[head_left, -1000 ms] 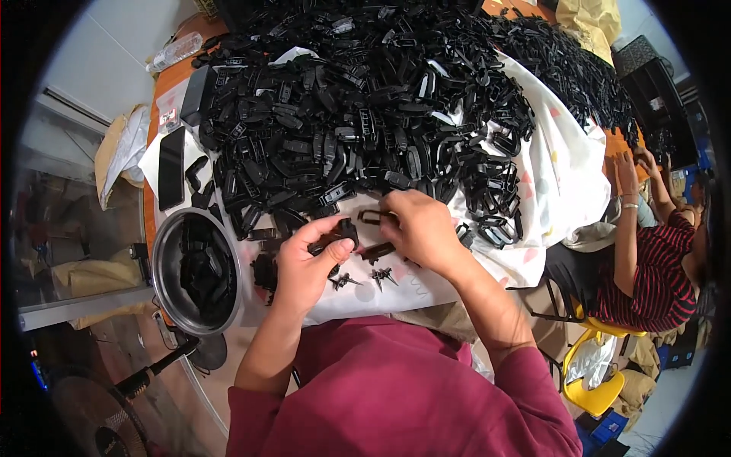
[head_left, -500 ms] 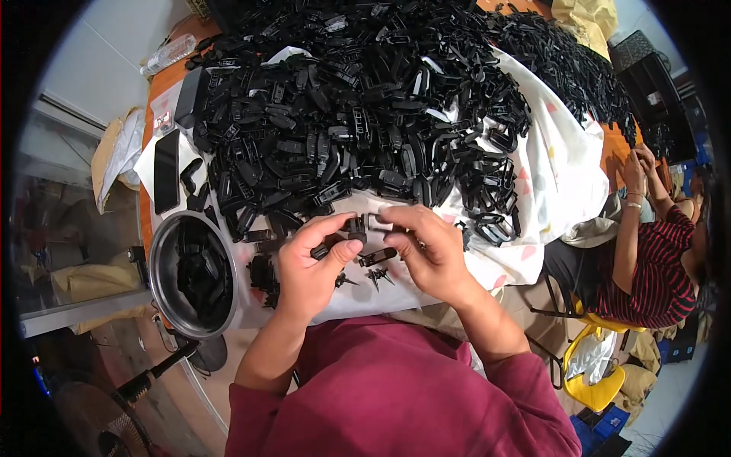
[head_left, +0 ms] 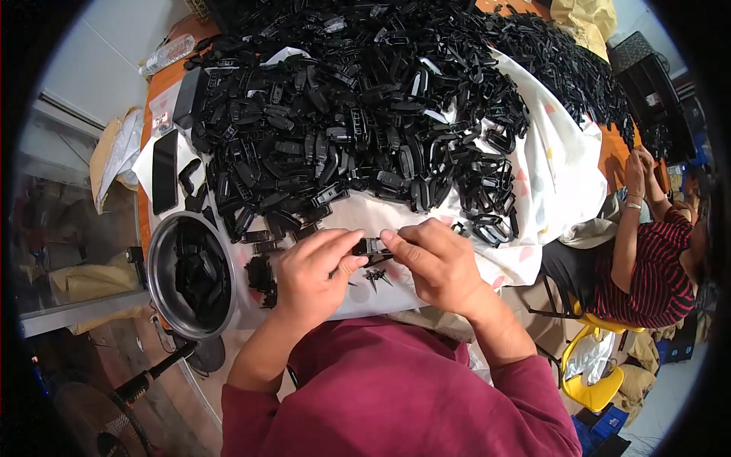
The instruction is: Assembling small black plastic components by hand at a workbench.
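Between my two hands is a small black plastic part (head_left: 371,247), its upper face catching the light. My left hand (head_left: 316,276) pinches its left end with thumb and fingers. At its other end, the thumb and fingertips of my right hand (head_left: 434,263) press on it. Just below lies a little cluster of thin dark pointed pieces (head_left: 377,279) on the pale cloth. Left of my left hand sits a small group of black parts (head_left: 261,278). Beyond my hands spreads a big heap of black plastic parts (head_left: 320,137). My fingers hide much of the held part.
At the left stands a metal bowl (head_left: 154,282) with black parts inside. A phone (head_left: 164,174), a black box (head_left: 189,99) and a plastic bottle (head_left: 167,53) lie along the table's left side. On the right, another person in a striped shirt (head_left: 640,263) sits near a yellow chair (head_left: 590,388).
Both hands have come slightly nearer to me, still with the small black part between them. My right hand has turned, its fingers now closing over the part's right end.
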Demonstrator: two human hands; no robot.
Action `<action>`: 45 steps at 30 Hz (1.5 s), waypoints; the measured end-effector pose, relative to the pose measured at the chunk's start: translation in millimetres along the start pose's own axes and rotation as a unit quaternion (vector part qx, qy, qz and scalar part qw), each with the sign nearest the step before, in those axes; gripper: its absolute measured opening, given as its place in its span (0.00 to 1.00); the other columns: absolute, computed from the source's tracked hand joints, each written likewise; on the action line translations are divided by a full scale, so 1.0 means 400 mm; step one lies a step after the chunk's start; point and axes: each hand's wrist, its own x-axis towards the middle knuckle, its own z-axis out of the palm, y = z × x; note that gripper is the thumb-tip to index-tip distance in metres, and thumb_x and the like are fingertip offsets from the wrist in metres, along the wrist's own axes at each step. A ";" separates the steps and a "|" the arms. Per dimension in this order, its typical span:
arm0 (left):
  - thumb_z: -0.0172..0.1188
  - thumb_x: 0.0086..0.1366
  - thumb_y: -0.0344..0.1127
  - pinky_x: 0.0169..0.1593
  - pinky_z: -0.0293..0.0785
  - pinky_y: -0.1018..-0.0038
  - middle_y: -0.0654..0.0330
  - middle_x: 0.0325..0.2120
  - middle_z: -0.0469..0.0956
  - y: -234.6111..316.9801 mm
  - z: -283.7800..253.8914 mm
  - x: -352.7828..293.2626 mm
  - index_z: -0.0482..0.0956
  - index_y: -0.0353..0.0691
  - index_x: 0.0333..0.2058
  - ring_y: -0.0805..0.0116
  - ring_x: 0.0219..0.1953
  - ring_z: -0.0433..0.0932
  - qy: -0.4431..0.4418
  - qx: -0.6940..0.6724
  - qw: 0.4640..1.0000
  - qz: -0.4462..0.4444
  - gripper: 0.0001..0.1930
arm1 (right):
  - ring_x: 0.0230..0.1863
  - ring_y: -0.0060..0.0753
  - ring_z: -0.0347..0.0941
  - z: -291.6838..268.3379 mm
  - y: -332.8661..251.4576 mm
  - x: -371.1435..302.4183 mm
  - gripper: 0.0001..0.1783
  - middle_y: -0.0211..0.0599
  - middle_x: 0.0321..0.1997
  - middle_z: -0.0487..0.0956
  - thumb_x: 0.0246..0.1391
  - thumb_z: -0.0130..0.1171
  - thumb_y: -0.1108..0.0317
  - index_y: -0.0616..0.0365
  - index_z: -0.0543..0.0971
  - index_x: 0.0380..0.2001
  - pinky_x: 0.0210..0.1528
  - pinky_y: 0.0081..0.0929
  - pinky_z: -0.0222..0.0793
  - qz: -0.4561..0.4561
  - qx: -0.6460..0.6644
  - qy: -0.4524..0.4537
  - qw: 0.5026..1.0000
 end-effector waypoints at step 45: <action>0.54 0.60 0.29 0.26 0.68 0.82 0.59 0.27 0.76 -0.018 0.001 0.032 0.68 0.36 0.46 0.78 0.23 0.73 -0.127 -0.241 0.942 -0.196 0.15 | 0.24 0.17 0.67 0.035 -0.036 -0.004 0.16 0.34 0.34 0.73 0.58 0.48 0.70 0.60 0.69 0.50 0.20 0.11 0.62 0.265 0.385 0.025 0.884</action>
